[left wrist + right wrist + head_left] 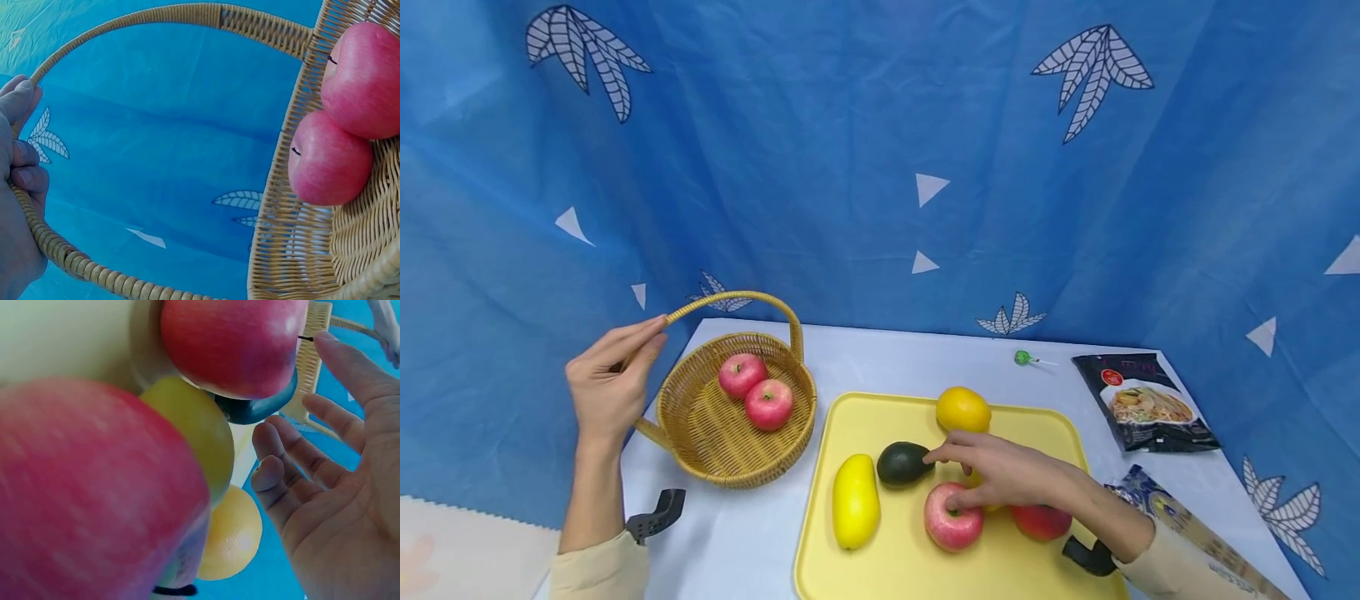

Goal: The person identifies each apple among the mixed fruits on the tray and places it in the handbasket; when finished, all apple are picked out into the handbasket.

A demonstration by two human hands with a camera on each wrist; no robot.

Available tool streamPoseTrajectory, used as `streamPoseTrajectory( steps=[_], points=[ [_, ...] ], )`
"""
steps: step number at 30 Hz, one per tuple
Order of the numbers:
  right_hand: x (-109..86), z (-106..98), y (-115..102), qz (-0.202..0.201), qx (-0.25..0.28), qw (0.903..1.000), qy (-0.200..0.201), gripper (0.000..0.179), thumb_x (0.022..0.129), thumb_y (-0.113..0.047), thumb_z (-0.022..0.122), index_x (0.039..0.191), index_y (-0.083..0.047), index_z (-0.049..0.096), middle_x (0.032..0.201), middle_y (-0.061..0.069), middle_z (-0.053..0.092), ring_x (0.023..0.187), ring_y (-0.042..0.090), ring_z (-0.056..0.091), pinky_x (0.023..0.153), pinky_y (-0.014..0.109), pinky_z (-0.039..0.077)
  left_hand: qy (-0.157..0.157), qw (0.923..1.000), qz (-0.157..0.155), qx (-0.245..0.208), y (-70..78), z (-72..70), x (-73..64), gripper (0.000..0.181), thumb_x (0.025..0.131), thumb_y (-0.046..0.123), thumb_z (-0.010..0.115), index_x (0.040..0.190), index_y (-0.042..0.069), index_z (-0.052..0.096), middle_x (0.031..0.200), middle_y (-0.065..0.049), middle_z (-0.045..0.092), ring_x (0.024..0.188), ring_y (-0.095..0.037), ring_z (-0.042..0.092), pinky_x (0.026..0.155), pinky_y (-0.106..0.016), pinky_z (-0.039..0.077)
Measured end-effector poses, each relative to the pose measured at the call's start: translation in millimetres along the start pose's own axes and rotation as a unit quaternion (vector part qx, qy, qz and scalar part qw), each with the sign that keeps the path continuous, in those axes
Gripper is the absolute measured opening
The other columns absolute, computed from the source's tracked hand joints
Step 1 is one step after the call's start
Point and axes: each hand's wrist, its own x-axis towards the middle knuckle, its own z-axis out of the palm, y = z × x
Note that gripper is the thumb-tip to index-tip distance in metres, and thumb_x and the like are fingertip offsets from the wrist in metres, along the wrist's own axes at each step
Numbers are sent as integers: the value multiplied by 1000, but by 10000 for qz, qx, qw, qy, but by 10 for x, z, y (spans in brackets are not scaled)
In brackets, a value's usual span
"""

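My left hand (pixel 613 375) grips the arched handle (pixel 745 295) of a wicker basket (pixel 722 446); two red apples (pixel 365 78) lie inside. Above a yellow tray (pixel 910 575), my right hand (pixel 1011 471) reaches over a red apple (pixel 953 521) with fingers spread, the thumb tip right by its stem. In the right wrist view the palm faces the fruit and nothing is gripped. Just beyond the fingertips sits a dark green avocado (pixel 901 464). A second red apple (pixel 1042 522) lies below the wrist, and a yellow fruit (pixel 197 434) is mostly hidden under the hand in the head view.
On the tray are also a yellow mango (pixel 855 502) and an orange-yellow round fruit (pixel 962 409). Toward the right of the white table lie a green lollipop (pixel 1022 357), a black food packet (pixel 1146 404) and a blue-and-brown packet (pixel 1187 525). Blue patterned cloth (pixel 850 150) hangs behind.
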Motion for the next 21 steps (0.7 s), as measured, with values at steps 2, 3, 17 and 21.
streamPoseTrajectory(
  steps=[2, 3, 17, 21],
  points=[
    [-5, 19, -6, -55, -81, 10000, 11, 60, 86, -60, 71, 139, -34, 59, 114, -9, 58, 87, 6, 56, 72, 21, 48, 31, 10000, 13, -36, -2, -11, -9, 20, 82, -21, 69, 100, -14, 74, 102, -17, 76, 83, -4, 70, 60, -9, 44],
    [-7, 27, -11, -84, -112, 9999, 20, 60, 86, -60, 71, 138, -34, 59, 114, -9, 58, 87, 5, 56, 72, 21, 48, 42, 10000, 16, -50, -1, -16, -14, 19, 82, -21, 69, 99, -14, 74, 102, -17, 76, 84, -4, 70, 61, -9, 45],
    [-16, 157, -62, -172, -371, 9991, -137, 59, 83, -62, 73, 136, -38, 60, 123, -16, 57, 102, 2, 54, 89, 30, 53, 33, 9999, 83, -103, -10, -13, 3, 19, 82, -22, 68, 99, -15, 74, 102, -17, 76, 82, -4, 69, 59, -9, 43],
    [-43, 177, -71, -140, -454, 9985, -263, 61, 81, -70, 70, 133, -41, 60, 121, -19, 55, 103, 4, 53, 89, 33, 53, 20, 9998, 128, -122, 3, -14, 0, 20, 82, -23, 68, 99, -15, 73, 102, -18, 76, 81, -4, 69, 58, -9, 42]
  ],
)
